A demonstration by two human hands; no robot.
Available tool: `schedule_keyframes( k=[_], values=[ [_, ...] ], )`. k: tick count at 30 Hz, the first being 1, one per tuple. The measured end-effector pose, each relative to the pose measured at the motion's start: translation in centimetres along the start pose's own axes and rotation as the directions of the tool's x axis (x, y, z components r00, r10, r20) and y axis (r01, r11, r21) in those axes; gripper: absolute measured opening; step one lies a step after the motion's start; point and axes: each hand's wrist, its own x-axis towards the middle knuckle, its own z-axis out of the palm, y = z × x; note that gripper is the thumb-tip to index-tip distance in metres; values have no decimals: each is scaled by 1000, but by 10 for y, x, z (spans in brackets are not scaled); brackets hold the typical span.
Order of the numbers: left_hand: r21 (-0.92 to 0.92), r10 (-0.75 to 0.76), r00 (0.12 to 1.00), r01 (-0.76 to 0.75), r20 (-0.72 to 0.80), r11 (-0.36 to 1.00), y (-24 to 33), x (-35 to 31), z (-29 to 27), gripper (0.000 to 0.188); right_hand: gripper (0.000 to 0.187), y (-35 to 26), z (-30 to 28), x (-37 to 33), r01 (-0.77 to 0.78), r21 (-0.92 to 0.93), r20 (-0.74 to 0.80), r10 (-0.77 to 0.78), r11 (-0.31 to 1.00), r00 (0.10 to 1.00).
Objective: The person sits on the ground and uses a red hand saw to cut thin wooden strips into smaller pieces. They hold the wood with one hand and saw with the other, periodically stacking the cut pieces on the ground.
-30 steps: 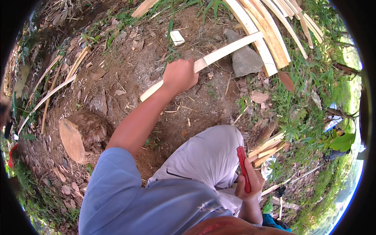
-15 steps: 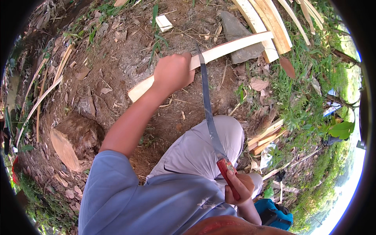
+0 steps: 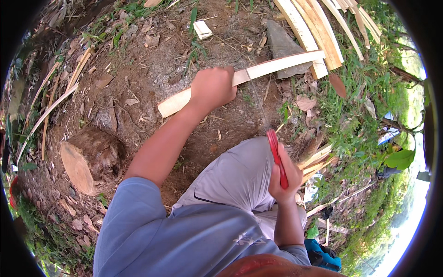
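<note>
My left hand [image 3: 213, 90] is closed around a pale wooden strip [image 3: 277, 64] and presses it down near its middle. The strip's far right end lies over a grey stone [image 3: 285, 48] and the end of another plank; its left end is close to the dirt. My right hand [image 3: 285, 177] grips the red handle [image 3: 279, 159] of a curved pruning saw. The thin blade [image 3: 258, 99] runs up from the handle and crosses the strip just right of my left hand. The blade is seen nearly edge-on and slightly blurred, so its teeth cannot be made out.
Long pale planks [image 3: 318, 32] lie at the far right. A cut log [image 3: 90, 159] sits on the left, near thin strips [image 3: 50, 108]. A small wood offcut [image 3: 202, 29] lies at the far side. More wood pieces [image 3: 318, 161] and a teal bag [image 3: 323, 256] are at the right.
My right hand has pushed the saw forward, away from my body, so more of the blade is past the strip. My left hand still holds the strip in place.
</note>
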Motion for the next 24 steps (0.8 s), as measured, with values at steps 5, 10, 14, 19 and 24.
schedule_keyframes(
  k=[5,10,14,19,24],
  values=[
    [1,-10,1000,10,-1,1000,1,1,0,30,48,16,79,108,39,158,-145,-16,987,989],
    [6,-78,997,78,27,997,9,4,-9,25,49,26,92,125,61,258,-217,-4,964,976],
    [17,-124,992,123,38,992,7,7,-6,26,48,20,55,68,-144,160,-119,164,977,979],
    [36,-119,991,117,52,992,3,5,-5,24,47,-7,-13,-35,-171,6,-37,171,985,985],
    [26,-103,994,102,45,994,8,5,-6,24,49,-51,-71,-90,-233,-83,17,235,969,972]
  ],
)
